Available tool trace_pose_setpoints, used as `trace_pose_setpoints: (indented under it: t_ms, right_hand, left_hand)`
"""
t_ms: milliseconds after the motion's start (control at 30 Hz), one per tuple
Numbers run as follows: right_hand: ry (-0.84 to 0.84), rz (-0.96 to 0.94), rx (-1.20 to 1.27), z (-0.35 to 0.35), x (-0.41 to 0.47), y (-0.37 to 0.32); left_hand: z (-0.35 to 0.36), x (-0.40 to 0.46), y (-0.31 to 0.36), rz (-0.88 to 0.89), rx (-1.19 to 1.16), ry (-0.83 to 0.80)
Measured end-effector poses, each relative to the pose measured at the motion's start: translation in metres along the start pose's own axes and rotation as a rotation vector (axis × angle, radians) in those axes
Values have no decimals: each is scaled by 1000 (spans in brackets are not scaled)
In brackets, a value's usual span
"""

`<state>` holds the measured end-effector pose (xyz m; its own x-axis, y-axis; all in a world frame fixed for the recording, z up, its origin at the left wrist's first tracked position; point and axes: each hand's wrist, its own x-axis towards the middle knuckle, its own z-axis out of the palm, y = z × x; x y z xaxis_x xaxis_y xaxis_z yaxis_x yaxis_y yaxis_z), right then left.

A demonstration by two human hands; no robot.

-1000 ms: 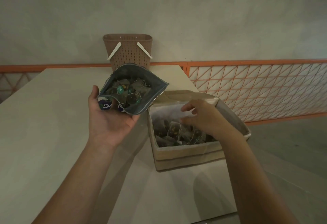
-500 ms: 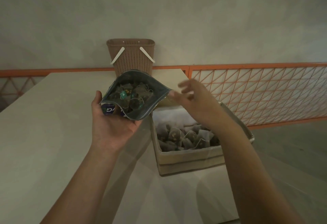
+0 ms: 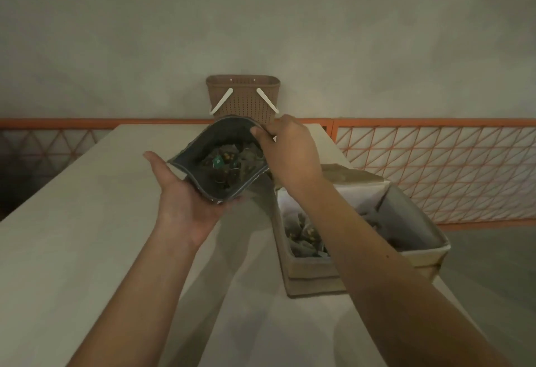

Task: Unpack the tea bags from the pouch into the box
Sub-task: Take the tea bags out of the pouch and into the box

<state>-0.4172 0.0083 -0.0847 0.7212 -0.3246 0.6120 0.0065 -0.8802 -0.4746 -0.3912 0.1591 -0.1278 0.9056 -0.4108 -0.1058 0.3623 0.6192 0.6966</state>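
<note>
A dark grey pouch (image 3: 197, 172) stands open above the table, with several tea bags (image 3: 229, 160) in its bottom. My left hand (image 3: 179, 198) holds it from below, palm up, thumb out to the left. My right hand (image 3: 290, 149) is at the pouch's far right rim, fingertips curled over the edge; its thumb is hidden. The beige box (image 3: 313, 273) sits on the table to the right, below my right forearm. It holds several tea bags (image 3: 301, 233), partly hidden by that arm.
A pale table (image 3: 87, 221) runs away from me. A brown woven basket (image 3: 243, 96) with white handles stands at its far end against the wall. An orange lattice railing (image 3: 435, 163) lies to the right, just beyond the box.
My right hand rose out of the box and moved left to the pouch's rim. The left hand tilted the pouch's mouth more upward.
</note>
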Motion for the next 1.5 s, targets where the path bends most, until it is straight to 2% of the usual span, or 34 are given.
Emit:
trace_pose_setpoints:
  t_ms: [100, 200, 333, 467, 667, 900, 967, 1000, 1100, 1167, 1333, 1500]
  right_hand:
    - [-3, -16, 49, 4, -1, -4]
    - [-127, 30, 144, 6, -2, -5]
    - [-179, 91, 193, 4, -2, 3]
    - [-110, 91, 156, 6, -3, 6]
    - [-37, 161, 279, 8, -5, 4]
    - [-41, 33, 354, 17, -15, -5]
    - [-31, 39, 351, 19, -16, -4]
    - [-27, 60, 363, 18, -15, -3]
    - [-46, 126, 406, 15, -10, 0]
    - [-40, 126, 388, 14, -7, 1]
    - [-30, 82, 403, 17, -9, 0]
    - [-7, -57, 405, 22, -11, -7]
  left_hand:
    - [8, -8, 11, 59, 235, 39]
    - [6, -4, 9, 202, 492, 166]
    - [-13, 14, 15, 283, 556, 243]
    - [-18, 22, 14, 234, 615, 236]
    - [-14, 17, 13, 187, 654, 297]
    - [-17, 16, 21, 251, 616, 363]
    - [-18, 16, 24, 212, 574, 382]
    - [-18, 16, 25, 188, 595, 386]
    - [-23, 16, 28, 185, 918, 350]
    - [-22, 16, 28, 182, 996, 341]
    - [-19, 7, 33, 119, 748, 279]
    - [-23, 0, 23, 175, 598, 285]
